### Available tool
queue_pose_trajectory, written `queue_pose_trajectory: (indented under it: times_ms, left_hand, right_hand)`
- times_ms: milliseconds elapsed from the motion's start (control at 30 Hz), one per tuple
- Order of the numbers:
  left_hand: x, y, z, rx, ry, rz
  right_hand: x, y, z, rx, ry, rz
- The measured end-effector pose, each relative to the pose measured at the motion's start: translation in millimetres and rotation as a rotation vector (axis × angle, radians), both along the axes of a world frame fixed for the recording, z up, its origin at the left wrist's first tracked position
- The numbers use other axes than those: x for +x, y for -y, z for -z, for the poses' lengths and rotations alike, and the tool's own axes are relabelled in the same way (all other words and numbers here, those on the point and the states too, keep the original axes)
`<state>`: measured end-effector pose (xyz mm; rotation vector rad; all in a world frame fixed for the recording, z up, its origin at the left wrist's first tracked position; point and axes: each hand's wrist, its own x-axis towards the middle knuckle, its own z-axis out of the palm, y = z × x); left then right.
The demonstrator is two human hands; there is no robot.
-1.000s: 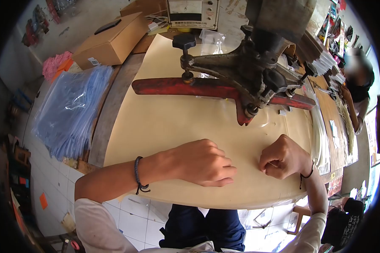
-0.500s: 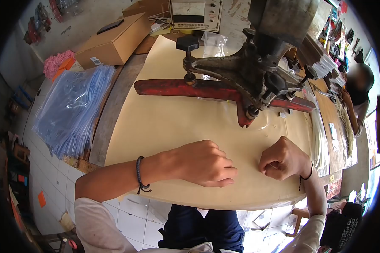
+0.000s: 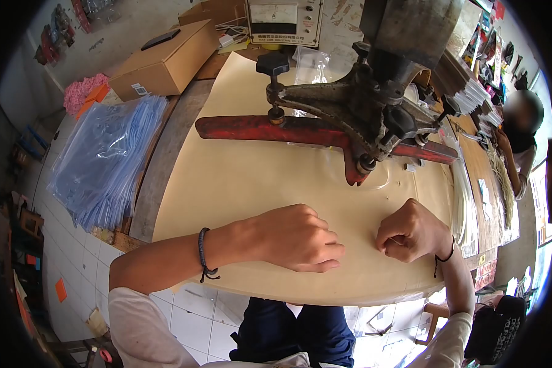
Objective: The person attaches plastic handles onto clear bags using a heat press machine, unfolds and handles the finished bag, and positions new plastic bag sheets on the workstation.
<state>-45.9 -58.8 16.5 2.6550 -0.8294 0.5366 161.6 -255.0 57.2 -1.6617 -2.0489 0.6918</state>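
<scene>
Tan sheeting [image 3: 264, 178] spreads over the bench [image 3: 165, 147] I'm standing near. Close to its front edge the left hand [image 3: 297, 240] and the right hand [image 3: 414, 232] rest on the sheeting, a little apart, both curled into loose fists, the palms hidden from me. Toward the back edge a red bar [image 3: 239, 128] hangs under a black-knobbed press head [image 3: 362, 101], partly hiding a clear bag [image 3: 313, 69]. Blue plastic sleeves [image 3: 107, 159] lie stacked beyond the left edge.
</scene>
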Motion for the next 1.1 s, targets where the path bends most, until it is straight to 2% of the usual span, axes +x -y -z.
queue_pose_trajectory:
  times_ms: [867,1100]
  left_hand:
    - [1.3,-0.2,0.6,-0.017,-0.014,0.006]
    - [2.7,0.7,0.0,-0.021,-0.032,0.005]
  right_hand:
    - [1.3,-0.1,-1.2,-0.013,0.009,-0.007]
    - [10.6,0.9,0.6,-0.055,-0.12,0.045]
